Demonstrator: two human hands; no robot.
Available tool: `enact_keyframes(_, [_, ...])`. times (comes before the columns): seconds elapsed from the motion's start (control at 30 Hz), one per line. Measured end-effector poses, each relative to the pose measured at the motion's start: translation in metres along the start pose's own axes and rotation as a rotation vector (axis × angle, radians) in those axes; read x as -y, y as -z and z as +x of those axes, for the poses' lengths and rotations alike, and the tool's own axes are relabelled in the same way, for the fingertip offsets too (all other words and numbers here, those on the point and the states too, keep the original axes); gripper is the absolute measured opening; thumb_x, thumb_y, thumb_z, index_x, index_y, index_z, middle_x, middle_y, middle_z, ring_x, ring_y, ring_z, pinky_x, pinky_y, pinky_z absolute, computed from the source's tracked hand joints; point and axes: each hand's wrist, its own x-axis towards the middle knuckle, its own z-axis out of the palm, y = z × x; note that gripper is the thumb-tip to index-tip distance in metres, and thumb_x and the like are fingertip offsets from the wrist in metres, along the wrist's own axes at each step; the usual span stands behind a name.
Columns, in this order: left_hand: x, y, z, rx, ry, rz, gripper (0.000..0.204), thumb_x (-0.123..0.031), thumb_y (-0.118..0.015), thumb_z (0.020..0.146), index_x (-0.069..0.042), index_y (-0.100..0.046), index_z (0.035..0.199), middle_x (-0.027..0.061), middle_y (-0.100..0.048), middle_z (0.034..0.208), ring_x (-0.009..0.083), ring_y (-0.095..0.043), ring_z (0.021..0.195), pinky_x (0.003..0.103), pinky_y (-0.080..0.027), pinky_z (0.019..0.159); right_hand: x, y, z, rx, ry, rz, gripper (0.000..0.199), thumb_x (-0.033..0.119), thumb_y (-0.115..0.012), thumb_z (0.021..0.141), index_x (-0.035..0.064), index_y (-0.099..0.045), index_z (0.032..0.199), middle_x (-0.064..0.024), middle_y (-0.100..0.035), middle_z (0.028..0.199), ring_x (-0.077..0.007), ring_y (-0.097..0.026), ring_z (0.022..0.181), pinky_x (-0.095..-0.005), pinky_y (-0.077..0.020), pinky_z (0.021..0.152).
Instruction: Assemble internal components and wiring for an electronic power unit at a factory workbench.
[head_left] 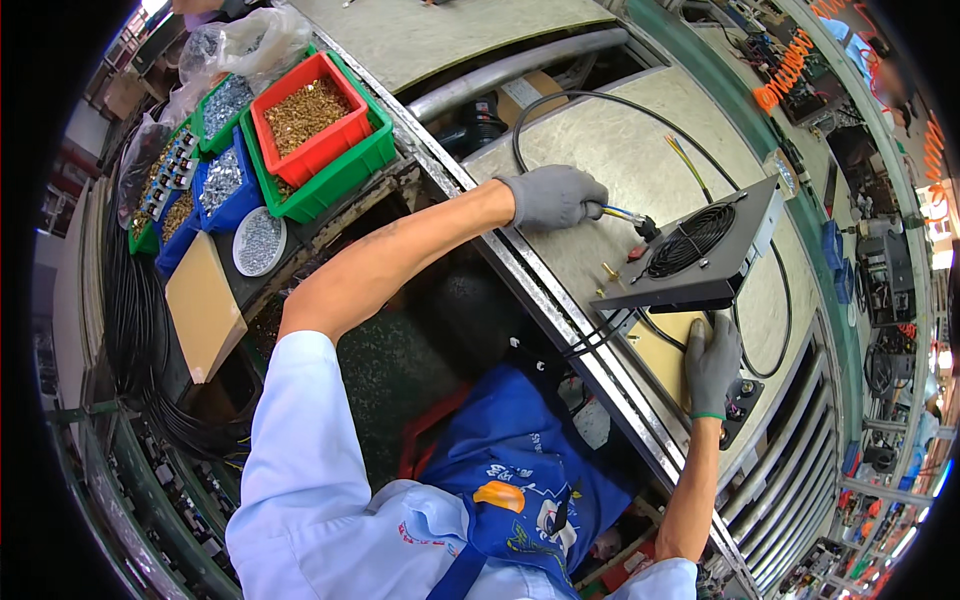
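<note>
While the black metal panel with the round fan grille stands tilted on the bench, its near edge lies low toward the person and its far corner is raised. The left hand, in a grey glove, is closed around a blue and yellow wire just beside the panel's left edge, the fingers curled tight on it. That wire runs to a small black connector touching the panel near the grille. The right hand, also in a grey glove, lies flat with its fingers together and stretched out, pressed against the underside of the panel's near edge, over a tan board on the bench. A black cable loops across the bench behind the left hand and curves round the far side of the panel. A yellow-green wire lies on the bench beyond the grille. A metal rail edges the bench on the person's side. Well to the left, a red bin of brass-coloured parts sits inside a green bin, with blue bins of silver screws beside it and a round dish of screws near them. A flat cardboard box lies below the dish. Bundles of black cable hang at the far left.
</note>
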Motion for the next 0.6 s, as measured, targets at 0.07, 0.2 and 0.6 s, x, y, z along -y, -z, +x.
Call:
enact_keyframes(0.07, [-0.003, -0.002, 0.004, 0.000, -0.011, -0.086, 0.025, -0.024, -0.053, 0.096, -0.013, -0.068, 0.113, 0.0178, -0.071, 0.098, 0.0390, -0.067, 0.094, 0.048, -0.051, 0.084, 0.000, 0.000, 0.000, -0.009, 0.003, 0.004, 0.042, 0.028, -0.057, 0.097, 0.0017, -0.059, 0.130, -0.0211, -0.062, 0.122, -0.0393, -0.056, 0.115, -0.0481, -0.0436, 0.100])
enact_keyframes(0.2, [-0.016, -0.006, 0.010, 0.019, 0.061, -0.192, 0.026, -0.023, -0.054, 0.096, -0.014, -0.069, 0.115, 0.0175, -0.072, 0.099, 0.0385, -0.067, 0.094, 0.047, -0.052, 0.084, 0.001, 0.002, -0.001, -0.011, -0.022, -0.003, 0.042, 0.027, -0.058, 0.097, 0.0018, -0.059, 0.130, -0.0209, -0.062, 0.122, -0.0392, -0.056, 0.115, -0.0480, -0.0436, 0.100])
enact_keyframes(0.6, [-0.006, -0.015, 0.012, -0.095, 0.013, -0.124, 0.032, -0.020, -0.057, 0.095, -0.020, -0.070, 0.124, 0.0154, -0.072, 0.113, 0.0363, -0.067, 0.105, 0.042, -0.052, 0.092, 0.001, 0.000, -0.001, -0.046, 0.005, 0.003, 0.043, 0.028, -0.057, 0.097, 0.0013, -0.059, 0.130, -0.0214, -0.062, 0.122, -0.0392, -0.057, 0.115, -0.0480, -0.0435, 0.100])
